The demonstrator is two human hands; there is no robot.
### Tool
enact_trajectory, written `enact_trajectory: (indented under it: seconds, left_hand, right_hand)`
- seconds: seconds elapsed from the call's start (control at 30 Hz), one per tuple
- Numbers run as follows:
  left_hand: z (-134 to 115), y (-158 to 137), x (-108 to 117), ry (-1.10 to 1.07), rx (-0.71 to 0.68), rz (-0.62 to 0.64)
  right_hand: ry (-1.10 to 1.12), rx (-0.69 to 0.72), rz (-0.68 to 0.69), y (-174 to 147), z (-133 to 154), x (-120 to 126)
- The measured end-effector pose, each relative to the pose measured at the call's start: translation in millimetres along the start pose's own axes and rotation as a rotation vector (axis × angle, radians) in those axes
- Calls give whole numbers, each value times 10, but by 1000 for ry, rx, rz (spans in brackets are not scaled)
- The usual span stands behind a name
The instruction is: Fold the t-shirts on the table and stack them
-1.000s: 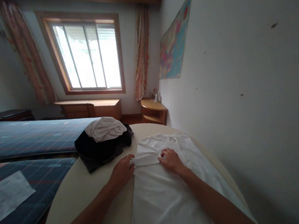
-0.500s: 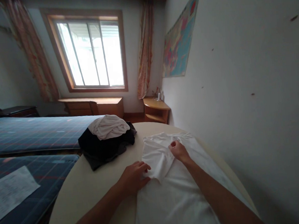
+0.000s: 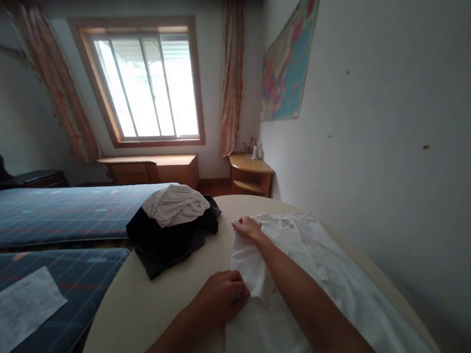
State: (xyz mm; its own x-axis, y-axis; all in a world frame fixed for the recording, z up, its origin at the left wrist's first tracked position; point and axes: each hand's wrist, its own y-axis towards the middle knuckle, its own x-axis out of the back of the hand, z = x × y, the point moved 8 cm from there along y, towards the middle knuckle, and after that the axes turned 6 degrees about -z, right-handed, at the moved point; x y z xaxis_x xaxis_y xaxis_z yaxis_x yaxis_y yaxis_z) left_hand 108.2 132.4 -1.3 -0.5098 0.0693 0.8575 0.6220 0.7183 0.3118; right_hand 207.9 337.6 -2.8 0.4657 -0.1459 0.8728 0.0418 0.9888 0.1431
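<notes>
A white shirt [image 3: 294,297] lies spread on the round cream table [image 3: 148,314], with a folded flap along its left side and light creases near its far end. My left hand [image 3: 224,297] rests at the shirt's left edge, fingers curled closed on the cloth by the flap's near corner. Farther away, my right hand [image 3: 247,227] pinches the flap's far left corner. The right forearm crosses over the shirt and covers part of it.
Dark clothes [image 3: 175,244] with a greyish-white garment [image 3: 176,204] on top are heaped at the table's far left. Plaid mattresses [image 3: 78,208] stand to the left, one bearing a paper sheet [image 3: 21,313]. A white wall [image 3: 404,201] runs close along the right.
My right hand has moved left across the shirt to the flap's far left corner. My left hand's fingers have closed in at the edge. The view has shifted slightly.
</notes>
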Motion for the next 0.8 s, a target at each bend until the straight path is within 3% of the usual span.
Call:
enact_trajectory:
  seconds: [0.23,0.37,0.5,0.63,0.8]
  left_hand:
    - [42,2,-19,-44,11,9]
    - [151,-6,126,-56,139,-72]
    - [252,-49,273,22,231,-111]
    - [239,-75,290,34,169,-55]
    - [232,-96,273,-15,123,-71]
  right_hand:
    - [35,0,19,55,13,-78]
    - [1,71,26,-80,-30,21]
    - [-142,47,-35,-265,-277,330]
    - [-290,-23,-33,-469,-654,614]
    - [-326,-26,51,-637,-963,726]
